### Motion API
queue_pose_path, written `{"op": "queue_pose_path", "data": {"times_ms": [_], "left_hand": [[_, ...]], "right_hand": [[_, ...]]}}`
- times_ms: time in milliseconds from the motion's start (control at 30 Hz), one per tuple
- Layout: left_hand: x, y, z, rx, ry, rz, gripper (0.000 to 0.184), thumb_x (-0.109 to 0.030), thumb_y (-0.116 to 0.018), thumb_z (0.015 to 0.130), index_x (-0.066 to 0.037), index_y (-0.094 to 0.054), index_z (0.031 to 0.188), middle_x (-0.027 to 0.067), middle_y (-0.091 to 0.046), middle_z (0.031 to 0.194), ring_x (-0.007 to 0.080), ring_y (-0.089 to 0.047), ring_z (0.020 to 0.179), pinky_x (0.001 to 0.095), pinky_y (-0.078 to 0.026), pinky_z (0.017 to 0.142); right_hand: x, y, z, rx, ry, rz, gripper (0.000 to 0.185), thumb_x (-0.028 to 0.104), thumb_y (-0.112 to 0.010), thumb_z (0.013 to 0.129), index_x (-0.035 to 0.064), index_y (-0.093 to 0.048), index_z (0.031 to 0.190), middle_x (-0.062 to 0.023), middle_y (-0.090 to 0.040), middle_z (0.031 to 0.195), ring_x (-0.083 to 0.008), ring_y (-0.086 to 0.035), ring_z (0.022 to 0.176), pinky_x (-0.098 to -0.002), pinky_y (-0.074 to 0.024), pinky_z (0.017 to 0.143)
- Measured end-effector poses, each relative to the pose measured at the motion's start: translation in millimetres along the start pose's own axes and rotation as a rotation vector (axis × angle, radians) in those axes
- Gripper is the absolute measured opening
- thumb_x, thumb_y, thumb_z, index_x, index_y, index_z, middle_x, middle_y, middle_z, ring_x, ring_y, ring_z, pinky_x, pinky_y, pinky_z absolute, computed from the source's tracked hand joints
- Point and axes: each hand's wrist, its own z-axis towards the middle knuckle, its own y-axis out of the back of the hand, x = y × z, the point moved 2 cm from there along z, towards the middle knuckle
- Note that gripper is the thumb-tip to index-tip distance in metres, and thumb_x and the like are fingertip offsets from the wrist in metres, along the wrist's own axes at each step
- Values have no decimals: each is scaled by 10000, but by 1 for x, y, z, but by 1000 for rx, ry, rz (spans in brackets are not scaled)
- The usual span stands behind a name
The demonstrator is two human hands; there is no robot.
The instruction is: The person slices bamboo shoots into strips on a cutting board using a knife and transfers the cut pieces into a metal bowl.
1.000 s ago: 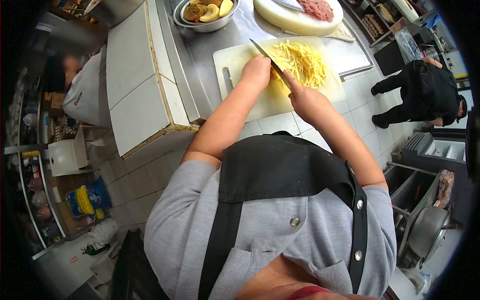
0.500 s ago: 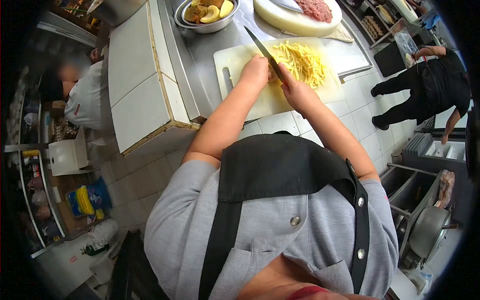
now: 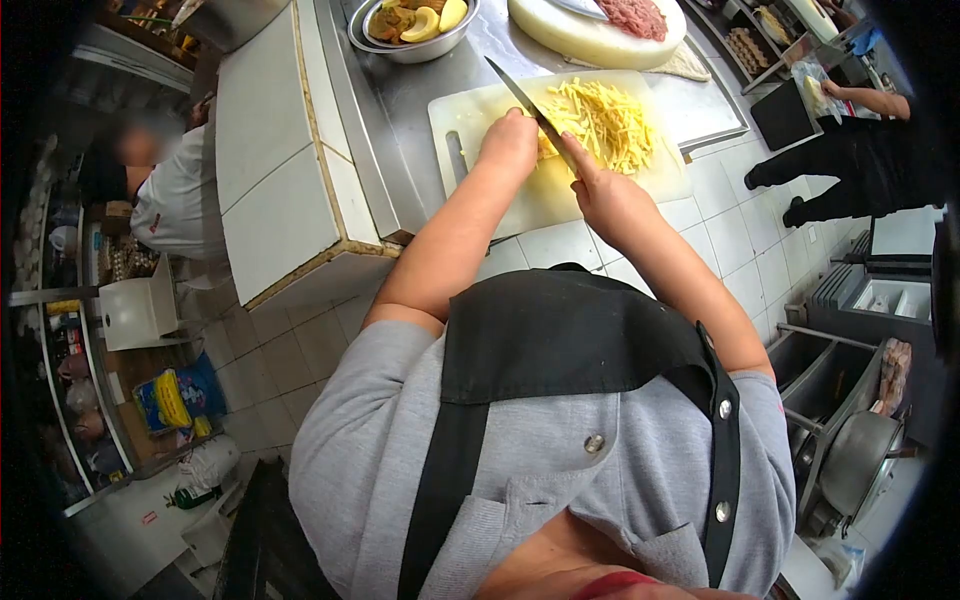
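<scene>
Right hand: closed around the handle of the knife point(image 3: 533, 112), the forefinger laid along the blade; the right hand point(image 3: 612, 203) is held over the near part of the cutting board.
Left hand: fingers curled down just left of the blade; whether anything is gripped by the left hand point(image 3: 511, 143) cannot be told, as the fingertips are hidden.
Knife: slanted across the cutting board point(image 3: 535, 212), the tip pointed to the far left.
Yellow strips: heaped mostly right of the blade, on the far right part of the board; some of the yellow strips point(image 3: 612, 128) are seen close by the blade.
Steel counter: the board is borne by the steel counter point(image 3: 395, 130), its handle slot turned left.
Far left: yellow and brown pieces point(image 3: 424, 24) are held in a metal bowl point(image 3: 432, 50).
Far right: minced meat point(image 3: 637, 20) is carried on a thick round board point(image 3: 545, 32), a cloth point(image 3: 686, 66) partly covered beneath it.
Right background: a plastic bag point(image 3: 808, 85) is held by a co-worker in black point(image 3: 850, 160).
</scene>
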Motion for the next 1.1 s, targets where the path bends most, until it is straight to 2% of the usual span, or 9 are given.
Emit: {"op": "queue_pose_path", "data": {"times_ms": [367,433,533,633,733,767,867,1033,1100], "left_hand": [[-2,1,2,-28,8,-17,131,-26,-567,766,-12,-675,838,183,-621,971,354,-626,894,425,-511,811],[-2,-1,3,-40,-3,5,131,-21,-569,762,-14,-675,839,184,-623,960,355,-626,885,427,-512,800],[-2,-1,2,-40,-25,-12,127,-20,-572,760,-12,-673,836,188,-623,964,358,-626,881,429,-512,790],[0,-5,3,-49,-9,-11,111,-36,-585,767,-14,-669,836,188,-622,965,360,-626,874,431,-512,781],[2,-2,2,-6,-17,-14,103,-59,-611,769,-16,-666,845,191,-623,960,362,-621,885,433,-508,789],[3,0,2,-12,-23,-7,103,-59,-611,769,-16,-666,845,191,-623,960,362,-621,885,433,-508,789],[6,-1,-1,24,0,-51,114,-86,-635,767,-17,-664,853,196,-621,952,368,-614,898,438,-498,802],[9,1,-3,-109,11,-74,127,-94,-641,759,-19,-664,859,191,-621,951,368,-609,901,443,-489,809],[6,4,-3,-93,-4,-59,100,-76,-619,766,-24,-664,838,188,-626,932,360,-623,880,430,-505,792]], "right_hand": [[-7,-5,8,54,-9,-50,648,154,-475,888,151,-213,1480,-228,-648,765,-373,-641,669,-473,-502,640],[-9,-5,9,51,1,-28,642,129,-492,880,195,-242,1468,-279,-622,742,-413,-626,672,-515,-483,644],[-7,-5,12,39,-6,-10,649,123,-488,876,205,-240,1469,-281,-625,764,-411,-627,681,-514,-483,645],[-11,-43,29,-76,1,-25,654,121,-485,873,220,-237,1470,-273,-631,779,-410,-627,679,-512,-484,646],[-15,-36,38,-38,-21,17,655,131,-482,882,237,-222,1474,-266,-632,772,-406,-628,673,-506,-487,637],[-18,-32,38,-5,-37,22,668,147,-480,892,246,-188,1485,-223,-645,796,-378,-635,715,-488,-486,663],[-9,-11,20,-42,-61,58,665,169,-494,897,237,-190,1484,-223,-645,787,-380,-634,712,-490,-485,664],[-6,-9,4,-41,-29,47,661,175,-504,896,221,-202,1483,-231,-640,759,-388,-629,680,-490,-489,655],[0,-8,3,2,-36,15,662,166,-497,893,199,-201,1484,-230,-640,755,-385,-631,676,-490,-490,646]]}}
